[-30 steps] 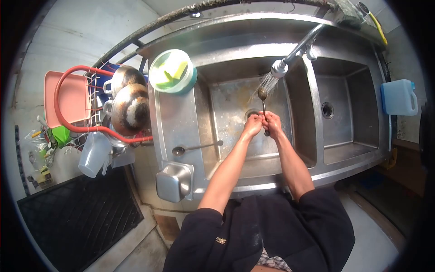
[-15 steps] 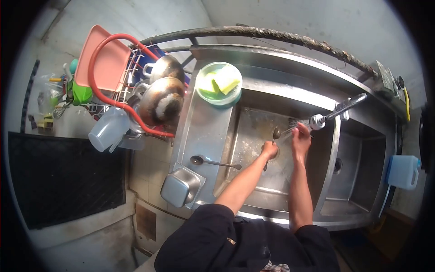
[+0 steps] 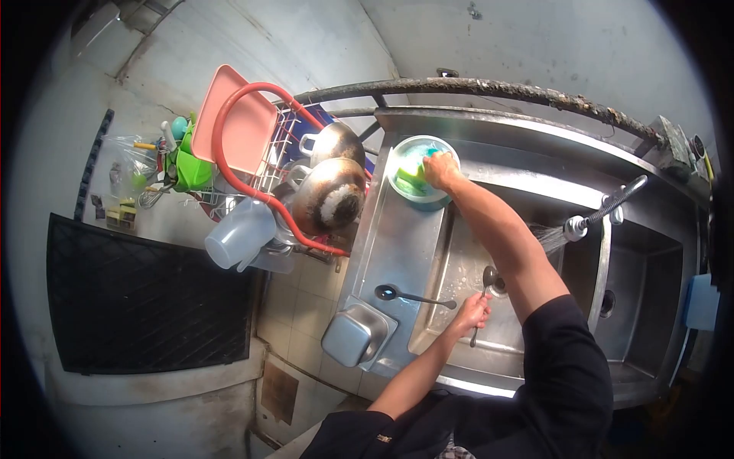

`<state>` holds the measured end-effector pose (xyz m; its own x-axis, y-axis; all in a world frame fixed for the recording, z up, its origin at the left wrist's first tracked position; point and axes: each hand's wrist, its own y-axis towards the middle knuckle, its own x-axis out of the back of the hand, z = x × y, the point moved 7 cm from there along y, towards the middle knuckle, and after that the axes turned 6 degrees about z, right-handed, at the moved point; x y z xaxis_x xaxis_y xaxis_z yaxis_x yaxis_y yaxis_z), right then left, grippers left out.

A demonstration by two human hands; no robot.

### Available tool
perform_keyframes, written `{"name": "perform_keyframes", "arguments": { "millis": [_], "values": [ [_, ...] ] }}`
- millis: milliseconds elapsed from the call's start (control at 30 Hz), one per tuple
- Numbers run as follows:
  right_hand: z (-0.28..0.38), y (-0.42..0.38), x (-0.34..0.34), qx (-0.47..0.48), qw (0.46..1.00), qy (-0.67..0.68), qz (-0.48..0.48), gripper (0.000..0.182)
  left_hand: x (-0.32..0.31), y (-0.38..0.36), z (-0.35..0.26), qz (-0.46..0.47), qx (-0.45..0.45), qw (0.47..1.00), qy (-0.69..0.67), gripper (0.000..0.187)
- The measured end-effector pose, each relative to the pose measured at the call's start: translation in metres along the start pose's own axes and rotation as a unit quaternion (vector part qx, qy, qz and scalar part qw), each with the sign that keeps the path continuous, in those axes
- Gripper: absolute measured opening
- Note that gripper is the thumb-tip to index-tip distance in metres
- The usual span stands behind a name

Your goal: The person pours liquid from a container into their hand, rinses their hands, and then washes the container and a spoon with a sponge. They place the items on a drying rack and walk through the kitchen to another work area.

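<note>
My left hand (image 3: 475, 312) is closed round the handle of a dark metal spoon (image 3: 489, 275), held over the sink basin (image 3: 459, 252). My right hand (image 3: 440, 168) reaches into a round light-green tub (image 3: 397, 191) on the left ledge. Its fingers are at a green and yellow sponge (image 3: 411, 177); what they hold is partly hidden. Water sprays from the white faucet head (image 3: 575, 228) into the basin. Another long spoon (image 3: 420, 297) lies on the steel ledge near my left hand.
A steel container (image 3: 348, 336) sits at the ledge's front left corner. To the left, a rack holds scorched pots (image 3: 329, 199), a pink tray (image 3: 235, 122) and a clear plastic jug (image 3: 241, 232). A second basin (image 3: 638, 306) lies at the right, with a blue jug (image 3: 699, 302) beyond.
My right hand has gone from the water spray to the tub at the upper left. My left hand still holds the spoon, now nearer the basin's front. The camera view has shifted.
</note>
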<state>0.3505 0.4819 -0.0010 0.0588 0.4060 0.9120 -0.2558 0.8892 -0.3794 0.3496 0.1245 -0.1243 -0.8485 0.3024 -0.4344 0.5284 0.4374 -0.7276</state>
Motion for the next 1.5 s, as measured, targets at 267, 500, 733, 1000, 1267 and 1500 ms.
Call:
{"name": "perform_keyframes", "arguments": {
  "millis": [267,500,733,1000,1267,1500],
  "values": [
    [-0.072,-0.188,0.040,0.035,0.822,0.283,-0.493,0.031,-0.004,0.003,-0.044,-0.041,-0.039,0.998,0.042,0.033],
    [-0.086,-0.321,-0.178,0.006,0.893,0.260,-0.367,0.036,-0.043,0.032,-0.042,0.018,-0.052,0.977,0.205,0.015],
    [-0.130,-0.340,-0.219,-0.141,0.835,0.376,-0.376,0.036,-0.057,0.049,-0.020,0.015,-0.021,0.975,0.222,0.011],
    [-0.151,-0.330,-0.228,-0.144,0.799,0.422,-0.403,0.034,-0.063,0.034,-0.022,0.003,-0.013,0.959,0.284,0.023],
    [-0.155,-0.333,-0.228,-0.131,0.845,0.380,-0.353,0.033,-0.070,0.034,-0.037,-0.098,-0.101,0.763,0.631,0.023],
    [-0.170,-0.376,-0.203,-0.179,0.820,0.400,-0.369,0.032,-0.053,0.031,-0.025,-0.163,-0.163,0.758,0.610,0.020]
  ]
}}
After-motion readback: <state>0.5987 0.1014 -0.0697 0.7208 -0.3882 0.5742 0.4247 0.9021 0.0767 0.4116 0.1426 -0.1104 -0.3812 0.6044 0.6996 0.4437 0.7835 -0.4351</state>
